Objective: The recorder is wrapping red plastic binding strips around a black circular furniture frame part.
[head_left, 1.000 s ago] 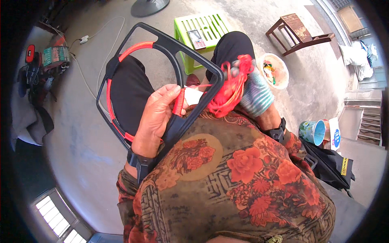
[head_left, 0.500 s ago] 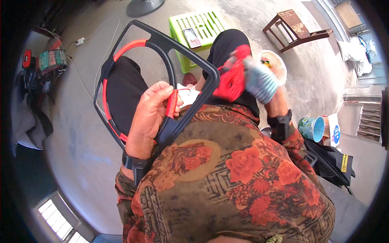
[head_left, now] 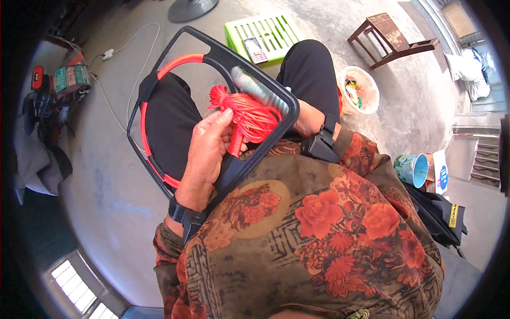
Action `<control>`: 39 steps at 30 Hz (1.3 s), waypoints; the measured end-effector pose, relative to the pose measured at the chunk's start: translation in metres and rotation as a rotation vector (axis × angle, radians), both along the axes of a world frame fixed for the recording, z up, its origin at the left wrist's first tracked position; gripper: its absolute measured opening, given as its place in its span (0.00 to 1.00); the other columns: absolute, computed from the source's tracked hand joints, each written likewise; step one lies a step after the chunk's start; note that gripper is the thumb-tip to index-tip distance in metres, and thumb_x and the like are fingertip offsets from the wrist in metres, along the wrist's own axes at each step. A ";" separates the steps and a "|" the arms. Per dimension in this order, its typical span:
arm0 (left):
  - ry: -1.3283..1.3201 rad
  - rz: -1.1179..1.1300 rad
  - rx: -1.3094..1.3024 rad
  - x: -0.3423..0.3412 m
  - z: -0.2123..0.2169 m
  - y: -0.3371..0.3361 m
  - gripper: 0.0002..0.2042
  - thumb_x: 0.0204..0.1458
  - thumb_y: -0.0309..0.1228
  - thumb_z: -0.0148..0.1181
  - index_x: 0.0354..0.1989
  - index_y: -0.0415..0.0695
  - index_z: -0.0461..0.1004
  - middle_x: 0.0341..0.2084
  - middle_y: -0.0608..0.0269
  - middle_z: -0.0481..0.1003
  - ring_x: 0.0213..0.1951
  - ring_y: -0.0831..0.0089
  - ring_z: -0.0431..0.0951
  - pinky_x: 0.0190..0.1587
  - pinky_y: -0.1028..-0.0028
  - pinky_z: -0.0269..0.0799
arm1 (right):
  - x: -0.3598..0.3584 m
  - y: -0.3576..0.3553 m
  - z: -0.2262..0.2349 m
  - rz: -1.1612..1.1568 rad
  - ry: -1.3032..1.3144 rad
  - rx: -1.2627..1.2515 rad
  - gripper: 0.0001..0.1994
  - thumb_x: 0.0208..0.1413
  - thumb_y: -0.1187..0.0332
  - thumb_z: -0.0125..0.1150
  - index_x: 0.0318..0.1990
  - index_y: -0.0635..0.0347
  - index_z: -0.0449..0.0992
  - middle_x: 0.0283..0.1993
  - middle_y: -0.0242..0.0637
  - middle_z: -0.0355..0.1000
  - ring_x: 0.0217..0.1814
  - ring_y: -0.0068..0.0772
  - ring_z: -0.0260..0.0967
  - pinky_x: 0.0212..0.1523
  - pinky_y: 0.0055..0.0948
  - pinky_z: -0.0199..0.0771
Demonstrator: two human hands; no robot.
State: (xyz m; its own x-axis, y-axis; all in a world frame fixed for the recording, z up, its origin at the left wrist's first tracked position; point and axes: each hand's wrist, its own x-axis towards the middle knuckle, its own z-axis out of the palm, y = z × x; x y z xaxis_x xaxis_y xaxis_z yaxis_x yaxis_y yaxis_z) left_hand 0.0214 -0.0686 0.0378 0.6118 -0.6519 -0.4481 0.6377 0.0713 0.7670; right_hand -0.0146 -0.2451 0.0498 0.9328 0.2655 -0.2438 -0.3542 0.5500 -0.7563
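Observation:
A black frame (head_left: 178,33) lies tilted over my lap, with a curved inner ring partly wrapped in red cord. My left hand (head_left: 208,139) is closed at the ring's right side, its thumb pressed on a bundle of red cord (head_left: 254,118). Tight turns of red cord (head_left: 237,144) show just below the bundle. My right hand (head_left: 262,93) wears a light blue and white striped glove. It reaches in from the right, past the frame's right bar, alongside the bundle. Its fingers are blurred and partly hidden, so their grip is unclear.
A green slatted stool (head_left: 265,37) with a small printed packet stands ahead. To its right are a wooden seat (head_left: 387,32) and a white bin (head_left: 372,95) with scraps. A white cable (head_left: 127,45) runs over the floor at left. A blue bucket (head_left: 409,169) stands at right.
My gloved right hand has moved left with the red cord bundle, from right of the frame to the inner ring. My left thumb now presses on the bundle.

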 end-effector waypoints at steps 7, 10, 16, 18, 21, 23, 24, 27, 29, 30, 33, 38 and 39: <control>0.135 -0.041 -0.082 0.006 -0.009 0.010 0.15 0.57 0.37 0.43 0.40 0.36 0.69 0.25 0.56 0.74 0.25 0.71 0.74 0.28 0.75 0.71 | 0.016 0.019 -0.098 -0.270 -0.039 0.351 0.12 0.60 0.63 0.44 0.44 0.59 0.68 0.41 0.33 0.71 0.42 0.26 0.67 0.47 0.28 0.69; 0.200 -0.074 -0.114 0.007 -0.010 0.012 0.15 0.57 0.36 0.43 0.39 0.35 0.69 0.24 0.56 0.74 0.23 0.71 0.73 0.27 0.75 0.70 | 0.028 -0.006 -0.075 -0.494 0.164 0.436 0.16 0.55 0.55 0.53 0.44 0.55 0.69 0.39 0.34 0.71 0.39 0.28 0.68 0.40 0.32 0.70; 0.272 -0.107 -0.133 0.007 -0.006 0.008 0.16 0.55 0.38 0.45 0.38 0.34 0.70 0.22 0.57 0.73 0.22 0.71 0.71 0.27 0.76 0.69 | -0.039 -0.092 -0.050 -0.579 -0.019 0.450 0.15 0.57 0.58 0.51 0.40 0.61 0.65 0.28 0.29 0.65 0.29 0.22 0.66 0.33 0.28 0.69; 0.342 -0.076 -0.131 0.008 -0.006 0.011 0.16 0.55 0.38 0.46 0.38 0.35 0.70 0.22 0.57 0.72 0.22 0.72 0.71 0.28 0.76 0.68 | -0.060 -0.107 -0.042 -0.588 -0.013 0.649 0.15 0.58 0.57 0.49 0.40 0.61 0.64 0.22 0.24 0.57 0.21 0.17 0.58 0.24 0.23 0.62; 0.266 -0.071 -0.140 0.008 -0.009 0.011 0.16 0.54 0.38 0.46 0.37 0.35 0.70 0.22 0.57 0.72 0.22 0.72 0.71 0.27 0.76 0.68 | -0.095 -0.137 -0.045 -0.504 -0.123 0.524 0.17 0.59 0.55 0.47 0.39 0.62 0.62 0.19 0.22 0.53 0.15 0.12 0.49 0.18 0.17 0.52; 0.262 -0.035 -0.127 0.008 -0.008 0.009 0.15 0.55 0.38 0.47 0.36 0.36 0.70 0.21 0.58 0.72 0.21 0.73 0.71 0.25 0.77 0.69 | -0.112 -0.154 -0.052 -0.517 -0.158 0.480 0.17 0.60 0.54 0.44 0.39 0.62 0.62 0.18 0.24 0.55 0.10 0.13 0.47 0.12 0.16 0.51; 0.264 -0.038 -0.128 0.008 -0.008 0.008 0.15 0.55 0.38 0.47 0.36 0.36 0.70 0.21 0.58 0.72 0.21 0.73 0.71 0.25 0.77 0.69 | -0.119 -0.161 -0.053 -0.466 -0.186 0.541 0.18 0.61 0.53 0.43 0.39 0.62 0.62 0.18 0.25 0.56 0.08 0.13 0.47 0.10 0.17 0.50; 0.219 -0.047 -0.136 0.008 -0.008 0.008 0.17 0.56 0.39 0.48 0.35 0.34 0.72 0.20 0.58 0.73 0.20 0.73 0.72 0.27 0.77 0.70 | -0.138 -0.182 -0.064 -0.628 -0.179 0.525 0.19 0.61 0.54 0.43 0.41 0.65 0.64 0.17 0.26 0.58 0.07 0.13 0.49 0.10 0.17 0.52; 0.204 -0.022 -0.115 0.008 -0.006 0.008 0.17 0.55 0.40 0.51 0.34 0.34 0.72 0.19 0.59 0.73 0.18 0.74 0.71 0.24 0.79 0.70 | -0.146 -0.193 -0.067 -0.739 -0.165 0.463 0.18 0.61 0.55 0.44 0.40 0.66 0.66 0.17 0.27 0.58 0.08 0.12 0.49 0.10 0.17 0.51; 0.205 -0.023 -0.114 0.007 -0.006 0.006 0.17 0.55 0.40 0.51 0.34 0.34 0.72 0.19 0.59 0.73 0.18 0.74 0.71 0.24 0.79 0.70 | -0.146 -0.196 -0.069 -0.741 -0.164 0.463 0.18 0.61 0.55 0.44 0.40 0.66 0.66 0.17 0.27 0.58 0.08 0.12 0.49 0.10 0.17 0.51; 0.199 -0.029 -0.097 0.005 -0.005 0.004 0.16 0.54 0.39 0.52 0.33 0.35 0.72 0.19 0.59 0.73 0.19 0.75 0.71 0.24 0.79 0.70 | -0.144 -0.204 -0.078 -0.783 -0.157 0.395 0.18 0.61 0.56 0.44 0.40 0.65 0.67 0.19 0.24 0.56 0.09 0.12 0.48 0.12 0.17 0.50; 0.164 -0.035 -0.083 0.006 -0.003 0.000 0.11 0.52 0.35 0.55 0.29 0.38 0.71 0.18 0.59 0.72 0.17 0.75 0.71 0.21 0.79 0.69 | -0.128 -0.199 -0.080 -1.015 0.007 0.271 0.19 0.55 0.54 0.54 0.39 0.64 0.67 0.18 0.23 0.56 0.10 0.11 0.48 0.11 0.15 0.49; 0.166 -0.037 -0.079 0.004 -0.003 0.001 0.11 0.52 0.35 0.55 0.29 0.38 0.71 0.18 0.59 0.72 0.17 0.75 0.71 0.21 0.79 0.69 | -0.121 -0.188 -0.067 -1.038 0.037 0.232 0.19 0.54 0.53 0.54 0.39 0.63 0.67 0.18 0.22 0.56 0.10 0.12 0.47 0.11 0.14 0.49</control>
